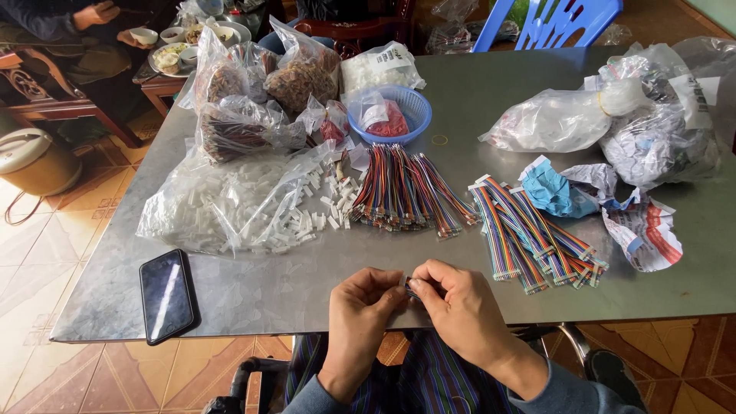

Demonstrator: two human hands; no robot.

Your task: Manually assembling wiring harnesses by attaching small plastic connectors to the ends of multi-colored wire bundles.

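**Two hands pinched on a small dark connector at the near table edge**

A small dark connector piece point(412, 289) is pinched between the fingertips of the left hand point(366, 300) and the right hand point(452, 300), both closed on it just above the near edge of the grey metal table point(291, 287). Most of the piece is covered by the fingers, so its shape is hard to make out.

A bare strip of table is left around the hands. Further out, a black phone point(167, 295) is laid near the left front corner. Beyond the hands, bundles of rainbow ribbon cables point(406, 192) are spread, with a second bundle point(533, 234) to the right. Loose white plastic housings point(318, 207) are spilled from a clear bag point(218, 203). A blue basket point(389, 115) is seen behind. The forearms are cut off by the lower frame edge.
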